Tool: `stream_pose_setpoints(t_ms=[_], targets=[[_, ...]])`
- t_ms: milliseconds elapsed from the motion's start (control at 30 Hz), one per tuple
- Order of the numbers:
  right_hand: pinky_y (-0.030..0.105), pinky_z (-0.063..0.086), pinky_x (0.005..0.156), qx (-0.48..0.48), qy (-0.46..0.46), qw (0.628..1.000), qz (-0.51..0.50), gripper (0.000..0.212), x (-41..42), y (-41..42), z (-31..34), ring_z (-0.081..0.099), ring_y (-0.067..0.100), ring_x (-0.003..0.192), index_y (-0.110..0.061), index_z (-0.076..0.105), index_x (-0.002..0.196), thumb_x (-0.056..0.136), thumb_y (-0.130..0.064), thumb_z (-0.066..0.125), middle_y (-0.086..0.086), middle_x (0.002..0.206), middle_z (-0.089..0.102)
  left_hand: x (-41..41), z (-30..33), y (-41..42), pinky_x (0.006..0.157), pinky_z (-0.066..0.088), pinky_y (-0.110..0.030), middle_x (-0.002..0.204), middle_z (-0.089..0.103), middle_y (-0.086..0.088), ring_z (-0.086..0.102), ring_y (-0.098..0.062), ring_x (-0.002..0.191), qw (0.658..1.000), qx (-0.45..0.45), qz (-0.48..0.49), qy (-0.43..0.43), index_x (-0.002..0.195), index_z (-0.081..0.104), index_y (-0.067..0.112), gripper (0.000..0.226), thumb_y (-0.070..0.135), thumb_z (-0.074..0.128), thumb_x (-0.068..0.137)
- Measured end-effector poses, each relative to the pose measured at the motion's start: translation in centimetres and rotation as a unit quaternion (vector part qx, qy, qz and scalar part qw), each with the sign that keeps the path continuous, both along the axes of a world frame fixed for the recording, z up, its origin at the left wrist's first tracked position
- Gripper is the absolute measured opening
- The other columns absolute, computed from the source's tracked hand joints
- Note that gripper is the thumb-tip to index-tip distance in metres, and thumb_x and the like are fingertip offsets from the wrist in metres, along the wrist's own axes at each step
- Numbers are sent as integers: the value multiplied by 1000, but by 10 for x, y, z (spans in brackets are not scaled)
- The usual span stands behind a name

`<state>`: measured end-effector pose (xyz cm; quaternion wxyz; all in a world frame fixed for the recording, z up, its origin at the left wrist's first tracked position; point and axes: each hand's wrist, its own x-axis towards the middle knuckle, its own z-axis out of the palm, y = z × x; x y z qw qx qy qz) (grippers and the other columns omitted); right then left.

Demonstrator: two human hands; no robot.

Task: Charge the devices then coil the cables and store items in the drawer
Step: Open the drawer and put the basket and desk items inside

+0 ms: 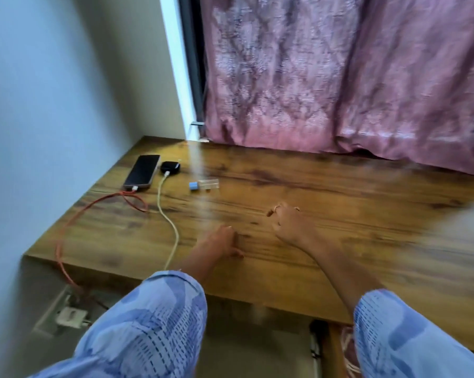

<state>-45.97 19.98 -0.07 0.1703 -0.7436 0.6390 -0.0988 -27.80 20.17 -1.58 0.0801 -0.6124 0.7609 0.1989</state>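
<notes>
My left hand (221, 242) and right hand (286, 222) hover loosely curled, holding nothing, over the wooden desk (339, 214). At ten o'clock lie a black phone (141, 171) on a red cable (94, 205) and a small clear bottle (204, 185).

A home room: pink curtain (339, 77), wooden desk (285, 255) (phone (141, 171) charging).

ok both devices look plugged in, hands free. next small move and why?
Probably left hand reaches for the white cable, to unplug it at the black case. That cable runs right beside it; the phone on the red cable lies further back. Both hands, right hand included, hold nothing. Charge state isn't visible, so timing is a guess.
</notes>
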Motion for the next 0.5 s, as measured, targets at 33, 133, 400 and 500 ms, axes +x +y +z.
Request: stream_pose_setpoints(t_ms=[33,133,400,500], targets=[[37,36,103,5,2,1000,14,37,20,-14,2,46,31,120,-10,54,125,89,-8,45,9,132,47,7,0,-6,91,46,-37,128,53,-8,53,-24,113,1000,3,-4,-2,121,53,14,56,45,71,78],[36,39,95,4,28,999,40,37,67,-47,6,48,32,118,-12,54,125,88,-14,50,8,133,48,23,-7,-21,99,43,-48,146,36,-7,41,-28,130,1000,2,-21,-16,136,38,13,89,57,73,68],[32,30,110,0,62,992,107,53,138,-135,-13,37,28,135,-8,38,140,89,-11,50,12,148,37,26,-18,-41,110,31,-43,156,16,-19,23,-32,142,998,-3,-47,-44,147,13,-1,123,62,75,61],[34,25,115,-12,82,988,130,51,158,-157,-23,29,21,141,-14,31,145,95,-17,43,7,153,32,24,-19,-44,110,31,-43,156,14,-22,23,-34,142,999,10,-42,-29,147,17,0,110,53,75,70]])
